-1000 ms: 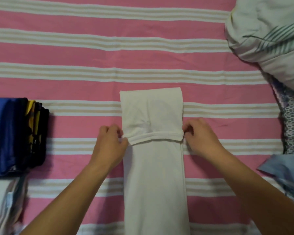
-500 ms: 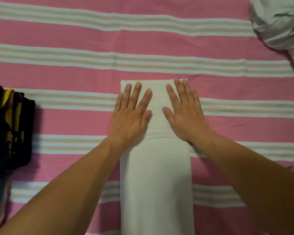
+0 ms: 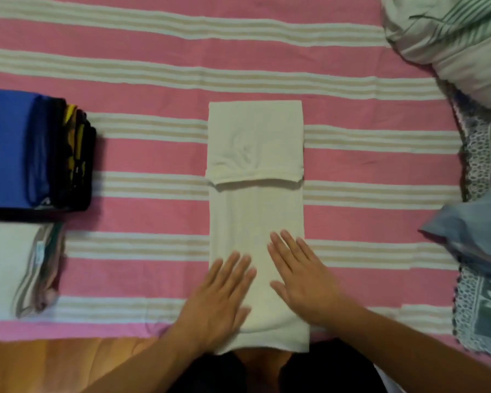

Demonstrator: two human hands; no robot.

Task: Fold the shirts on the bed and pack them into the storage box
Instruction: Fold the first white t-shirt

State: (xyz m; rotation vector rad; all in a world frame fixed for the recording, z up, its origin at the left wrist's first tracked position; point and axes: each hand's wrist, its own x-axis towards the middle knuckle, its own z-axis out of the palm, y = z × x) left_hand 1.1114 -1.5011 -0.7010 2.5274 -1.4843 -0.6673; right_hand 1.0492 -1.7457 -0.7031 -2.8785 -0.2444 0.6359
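- Both hands have moved since half a second ago, from the folded far section of the white shirt (image 3: 255, 211) down to its near end.
- Left hand (image 3: 219, 302): fingers (image 3: 240, 268) straight and slightly spread, lying flat on the shirt's near left part; nothing gripped.
- Right hand (image 3: 304, 282): fingers (image 3: 288, 246) straight and slightly spread, lying flat on the shirt's near right part; nothing gripped.
- White shirt: a long narrow strip on the bed (image 3: 153, 154), its far end folded back over itself, its near end overhanging the bed edge.
- Left of the shirt, well apart: a dark folded stack (image 3: 37, 151) topped in blue, and nearer the bed edge a pale folded stack (image 3: 20, 268).
- Right of the shirt, well apart: a light blue garment (image 3: 474, 231), unfolded; beyond it, a pale bundle of bedding (image 3: 459, 38).
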